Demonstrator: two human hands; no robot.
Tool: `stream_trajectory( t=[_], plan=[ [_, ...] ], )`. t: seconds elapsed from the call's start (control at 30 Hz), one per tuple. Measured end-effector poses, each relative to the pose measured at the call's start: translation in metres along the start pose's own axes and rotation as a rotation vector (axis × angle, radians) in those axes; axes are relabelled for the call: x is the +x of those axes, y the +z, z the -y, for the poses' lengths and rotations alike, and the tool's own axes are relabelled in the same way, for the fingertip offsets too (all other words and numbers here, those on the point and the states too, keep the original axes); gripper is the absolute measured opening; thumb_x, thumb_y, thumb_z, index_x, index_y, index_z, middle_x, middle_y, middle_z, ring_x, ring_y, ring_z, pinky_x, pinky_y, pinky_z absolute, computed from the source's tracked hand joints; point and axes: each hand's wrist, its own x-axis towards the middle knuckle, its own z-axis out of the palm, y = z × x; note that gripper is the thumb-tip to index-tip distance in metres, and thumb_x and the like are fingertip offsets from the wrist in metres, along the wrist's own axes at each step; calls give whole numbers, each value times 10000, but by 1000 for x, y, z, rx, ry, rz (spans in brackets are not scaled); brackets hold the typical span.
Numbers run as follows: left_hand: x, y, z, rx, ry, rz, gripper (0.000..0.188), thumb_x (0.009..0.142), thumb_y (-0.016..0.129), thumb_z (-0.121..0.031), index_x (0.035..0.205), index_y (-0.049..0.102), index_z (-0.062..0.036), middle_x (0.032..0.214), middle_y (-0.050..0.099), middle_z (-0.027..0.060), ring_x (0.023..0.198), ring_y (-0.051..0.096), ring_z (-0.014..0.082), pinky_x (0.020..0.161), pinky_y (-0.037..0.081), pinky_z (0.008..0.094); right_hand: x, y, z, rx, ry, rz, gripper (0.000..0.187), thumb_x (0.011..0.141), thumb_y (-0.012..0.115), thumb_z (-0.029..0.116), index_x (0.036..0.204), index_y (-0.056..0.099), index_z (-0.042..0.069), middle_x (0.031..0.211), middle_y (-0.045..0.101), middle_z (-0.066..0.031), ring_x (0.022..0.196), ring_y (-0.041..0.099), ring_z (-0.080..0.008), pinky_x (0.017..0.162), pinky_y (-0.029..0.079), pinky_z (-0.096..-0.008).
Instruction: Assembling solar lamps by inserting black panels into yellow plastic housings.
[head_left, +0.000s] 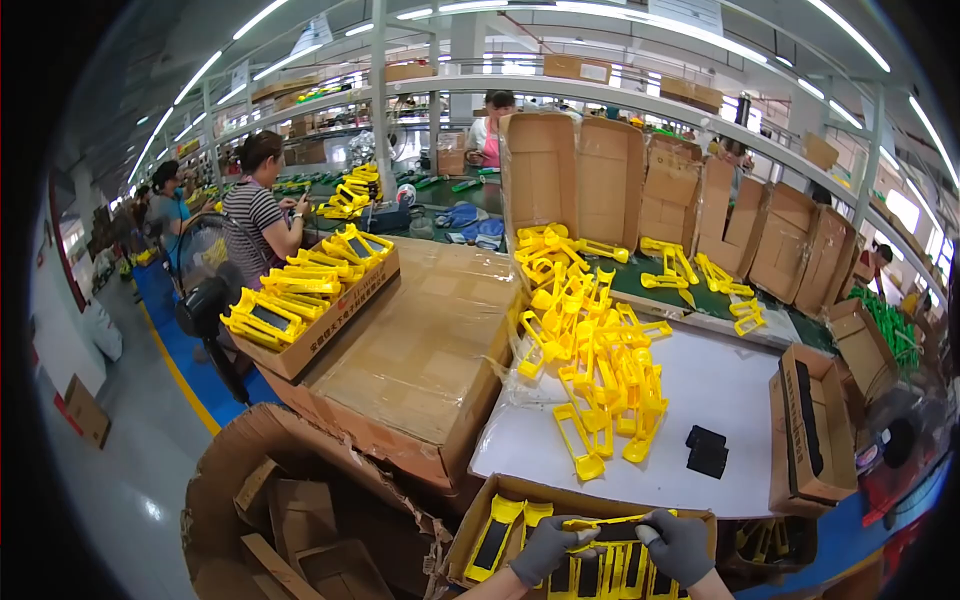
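Observation:
At the lower edge, my left hand (550,553) and my right hand (677,547), both in grey gloves, grip the two ends of a yellow plastic housing (622,519). The fingers of both hands are closed on it. Below it is a shallow cardboard box (462,552), where several yellow housings with black panels (492,545) lie side by side. Beyond my hands, a heap of yellow plastic frames (595,370) covers the middle of the white worktop (520,432). A small stack of black panels (707,452) lies to the right of the heap.
On my left, a large taped carton (420,350) carries a box of finished-looking yellow housings (300,290). An open carton (250,440) holds cardboard scraps. A narrow box with black strips (822,440) stands right. Upright cardboard flaps (610,180) line the back; a person (262,210) works at far left.

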Motion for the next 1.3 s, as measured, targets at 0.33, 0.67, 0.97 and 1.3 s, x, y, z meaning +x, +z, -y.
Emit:
stream_trajectory(
  t=[0.33,0.67,0.97,1.3],
  plan=[
    [1,-8,-7,127,-40,21,312,899,585,-104,1140,581,94,1073,622,165,936,672,259,803,566,294,-4,0,-13,42,13,70,223,874,639,315,940,682,106,711,684,-75,582,654,-191,543,493,-286],
    [9,-15,-7,493,16,-22,370,870,647,-114,1189,590,66,1041,657,127,892,652,153,814,526,219,-7,-3,-23,70,96,184,279,894,622,352,1027,664,110,763,698,-62,633,667,-170,572,500,-262],
    [11,-7,-6,290,-35,-61,333,878,649,-104,1166,603,57,1008,650,144,868,675,209,738,577,274,-5,-9,-22,46,105,103,221,852,676,301,930,702,97,753,699,-67,644,672,-177,563,504,-266],
    [-2,28,-6,446,247,-187,266,809,696,-146,1020,679,16,886,690,76,765,635,124,688,515,247,-10,-10,-18,-27,136,177,233,867,669,276,982,684,74,779,703,-78,650,674,-184,594,511,-267]
  ],
)
